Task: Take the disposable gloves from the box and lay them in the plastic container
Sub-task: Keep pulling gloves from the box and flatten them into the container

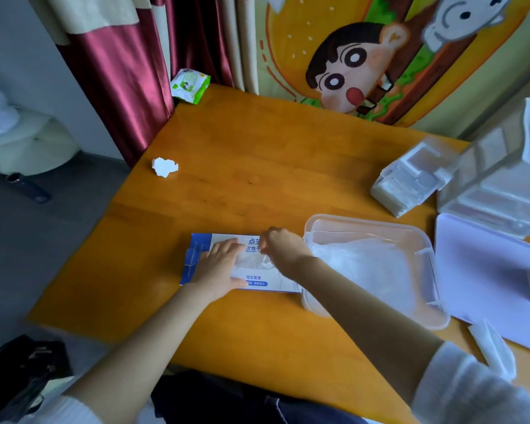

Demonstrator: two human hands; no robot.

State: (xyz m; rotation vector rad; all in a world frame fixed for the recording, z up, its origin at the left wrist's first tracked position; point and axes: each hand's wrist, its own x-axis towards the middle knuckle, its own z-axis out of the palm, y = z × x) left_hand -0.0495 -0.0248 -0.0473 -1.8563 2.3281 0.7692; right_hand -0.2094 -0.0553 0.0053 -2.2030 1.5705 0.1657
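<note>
white sleeve (471, 390) nearest, forearm reaching to box (196, 255) | left hand (218, 267) flat, fingers straight, pressing box top | right hand (283, 249) pinching clear glove (253, 261) at box opening | box flat on desk (257, 166) | plastic container (426, 237) touching box's right end, gloves heap (364, 264) inside | crumpled paper (165, 167) beyond box, leftward | wipes pack (190, 85) farther beyond

Soft, diffuse light, no hard glare. Table (257, 166) bright orange, faint sheen mid-top; floor (43, 240) at left dim. Right forearm (364, 310) dark on its near side. Wide-angle bend: table edges bow, corners stretch. Box (251, 240) print legible at centre; gloves (364, 264) a white haze; bins (487, 179) at right smeared.
</note>
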